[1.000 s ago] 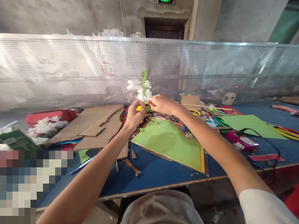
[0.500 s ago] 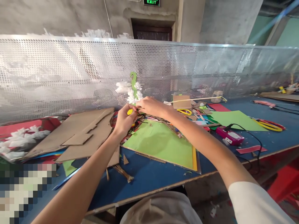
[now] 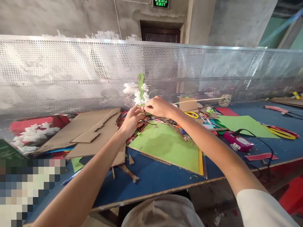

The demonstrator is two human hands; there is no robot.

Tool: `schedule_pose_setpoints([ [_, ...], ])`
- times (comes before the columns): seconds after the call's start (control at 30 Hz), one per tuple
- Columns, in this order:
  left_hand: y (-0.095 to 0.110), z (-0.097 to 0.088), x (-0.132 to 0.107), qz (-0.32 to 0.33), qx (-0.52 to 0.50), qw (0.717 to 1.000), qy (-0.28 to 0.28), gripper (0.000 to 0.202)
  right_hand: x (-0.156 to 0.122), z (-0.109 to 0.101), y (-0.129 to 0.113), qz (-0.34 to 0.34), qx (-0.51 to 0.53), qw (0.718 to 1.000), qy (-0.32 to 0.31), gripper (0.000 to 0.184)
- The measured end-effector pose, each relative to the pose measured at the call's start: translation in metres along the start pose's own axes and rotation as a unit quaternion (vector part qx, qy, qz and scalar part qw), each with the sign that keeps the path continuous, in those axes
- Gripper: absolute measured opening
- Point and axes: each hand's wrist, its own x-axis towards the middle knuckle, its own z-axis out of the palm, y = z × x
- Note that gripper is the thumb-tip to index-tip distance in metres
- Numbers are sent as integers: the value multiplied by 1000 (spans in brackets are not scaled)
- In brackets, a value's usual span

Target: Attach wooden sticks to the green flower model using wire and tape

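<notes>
A curled green stem [image 3: 141, 82] stands upright beyond my fingers, trimmed with ruffled white paper flowers [image 3: 141, 97]. My left hand [image 3: 132, 121] is closed in a pinch at a thin black cord [image 3: 144, 111], just below the flowers. From the right, my right hand [image 3: 159, 106] is closed at the stem's lower end, its fingertips against the cord and almost touching my left fingers. The hands hide the foot of the stem. Under them lies a light green sheet [image 3: 168, 148] on the blue table [image 3: 151, 186].
Brown cardboard pieces [image 3: 94, 132] and a box of white paper flowers [image 3: 35, 134] are at left. To the right are a magenta device [image 3: 238, 142] with a black cable, yellow-handled scissors [image 3: 282, 132] and another green sheet [image 3: 248, 126]. A perforated metal screen [image 3: 201, 72] borders the back.
The view has shifted slightly, so everything sits further right. My left fingers have risen a little and turned around the black cord. The right hand stays at the stem's lower end.
</notes>
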Motion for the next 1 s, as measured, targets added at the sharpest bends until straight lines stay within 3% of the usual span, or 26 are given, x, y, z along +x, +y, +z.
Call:
schedule_pose_setpoints([
  [0.2, 0, 0, -1, 11, 1, 1000, -24, 47, 0, 0, -3, 32, 3, 999, 15, 44],
  [0.37, -6, 4, -1, 61, 26, 998, 11, 40, 3, -1, -2, 58, 10, 998, 15, 49],
  [0.6, -16, 2, 2, 81, 92, 990, 67, 31, 3, -8, -3, 121, 18, 992, -26, 48],
  [0.73, -12, 1, 2, 58, 62, 995, 53, 32, 2, -9, -4, 119, 28, 992, -40, 56],
  [0.9, -4, -1, 3, -37, -46, 998, 14, 32, -1, -10, -6, 111, 56, 991, -52, 74],
  [1.0, -2, 1, 2, -58, -74, 995, 16, 31, -2, -13, -9, 126, 94, 985, -69, 81],
])
